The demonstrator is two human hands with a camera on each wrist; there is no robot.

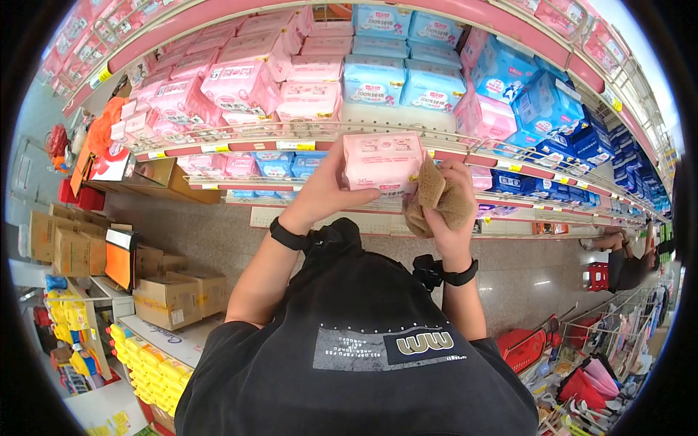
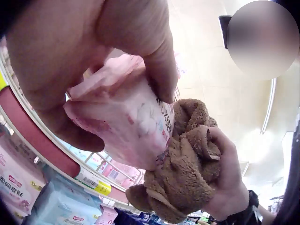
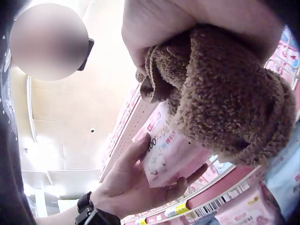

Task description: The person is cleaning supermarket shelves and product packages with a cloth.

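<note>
Brown plush cloth [image 1: 440,195] bunches in the right hand [image 1: 458,234], whose fingers and thumb curl round it. Beside it, the left hand [image 1: 325,190] pinches a pink sanitary-pad pack [image 1: 384,161], thumb along the near face and fingers behind; the cloth lies against the pack's right side, or very nearly so. The wrapper looks soft and slick, so a light pinch could let the pack slip, a hard one crush its corners, and a firm rub of the cloth might twist it out of the fingers. Just beyond both hands runs a pink price rail [image 2: 37,133], which a careless swing could strike. Behind that, a white perforated shelf [image 1: 403,118] carries pink packs [image 1: 240,83] beyond the left hand and blue packs [image 1: 374,80] farther out; their stacks might topple if nudged.
</note>
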